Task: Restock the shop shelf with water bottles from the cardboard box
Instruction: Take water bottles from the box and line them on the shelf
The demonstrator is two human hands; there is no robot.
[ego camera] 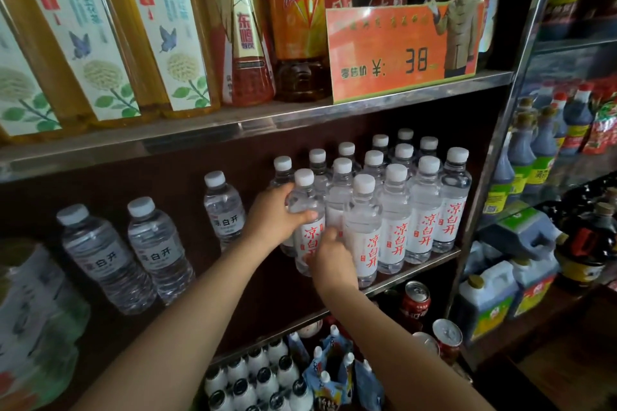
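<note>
left hand [275, 217] grips water bottle [305, 210] | right hand [332, 259] holds its base at shelf edge [417, 269] | bare shelf leftward

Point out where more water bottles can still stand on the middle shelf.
Free: the dark gap between the lone black-label bottle and the red-label block, where both hands work, and the gap left of that bottle, before the two black-label bottles. Crowded: the red-label block fills the shelf's right end.
</note>
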